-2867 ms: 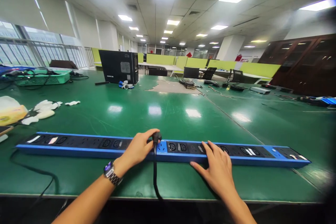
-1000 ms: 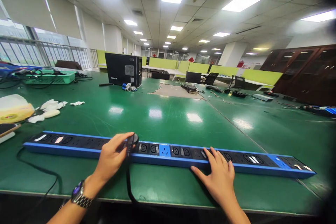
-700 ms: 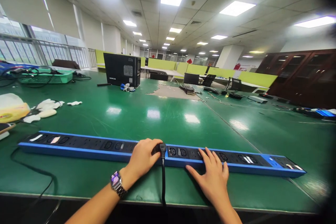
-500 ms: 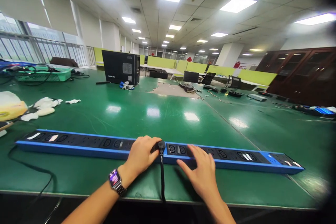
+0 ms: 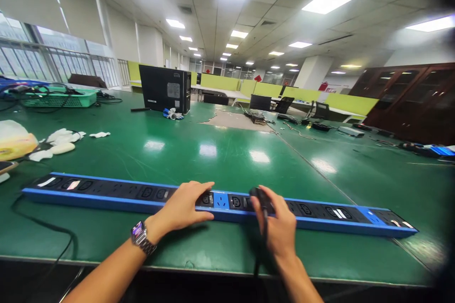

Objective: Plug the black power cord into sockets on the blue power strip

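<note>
A long blue power strip with black socket panels lies across the near part of the table. My left hand is over its middle, thumb stretched along the near side and forefinger towards the far edge. Those fingers are apart and hold no plug. Beside it a blue socket shows uncovered. In my right hand, closed between thumb and fingers, is a black power plug just over the strip, right of that socket. Its cord drops past the table's near edge. Whether the plug touches the strip, I cannot tell.
The green table has a black computer case at the back, with gloves before it. A green basket of cables and white scraps lie left. Loose parts lie far back. A black cable trails at front left.
The plug has passed from my left hand at the blue socket to my right hand, further right. My left hand has let go and shifted slightly left; my right hand has closed.
</note>
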Motion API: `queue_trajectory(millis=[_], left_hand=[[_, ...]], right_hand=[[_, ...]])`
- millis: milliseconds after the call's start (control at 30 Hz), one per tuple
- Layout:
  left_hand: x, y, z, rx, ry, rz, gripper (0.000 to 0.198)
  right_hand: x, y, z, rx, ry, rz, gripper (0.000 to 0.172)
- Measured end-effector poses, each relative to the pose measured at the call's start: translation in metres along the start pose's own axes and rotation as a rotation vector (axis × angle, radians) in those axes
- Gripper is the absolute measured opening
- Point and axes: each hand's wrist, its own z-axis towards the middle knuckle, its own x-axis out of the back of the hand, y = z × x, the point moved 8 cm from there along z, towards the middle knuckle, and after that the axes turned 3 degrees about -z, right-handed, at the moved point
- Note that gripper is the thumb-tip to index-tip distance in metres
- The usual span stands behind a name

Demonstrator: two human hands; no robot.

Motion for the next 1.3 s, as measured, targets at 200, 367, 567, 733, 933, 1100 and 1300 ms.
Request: queue_trajectory(millis=[200, 367, 567, 733, 933, 1100, 1300], left_hand=[[-0.007, 0.011, 0.003, -0.013, 0.01, 0.122, 0.061], [-0.009, 0.011, 0.003, -0.036, 0.0, 0.152, 0.054], [-0.006, 0.017, 0.004, -0.033, 0.036, 0.085, 0.043], [-0.029, 0.056, 0.022, -0.12, 0.081, -0.035, 0.043], [-0.078, 0.103, 0.065, -0.166, 0.042, -0.006, 0.051], [-0.09, 0.113, 0.082, -0.178, 0.036, 0.061, 0.026], [-0.09, 0.114, 0.072, -0.243, 0.087, 0.137, 0.023]], right_hand=[[0.025, 0.052, -0.006, -0.082, -0.091, -0.081, 0.041], [0.011, 0.034, -0.002, 0.032, -0.196, -0.087, 0.035], [0.006, 0.04, -0.007, 0.092, -0.211, -0.185, 0.037], [0.012, 0.056, -0.018, 0.194, -0.179, -0.428, 0.086], [0.009, 0.061, -0.027, 0.201, -0.205, -0.603, 0.082], [0.008, 0.062, -0.028, 0.195, -0.216, -0.62, 0.07], [0.009, 0.063, -0.028, 0.194, -0.215, -0.617, 0.066]])
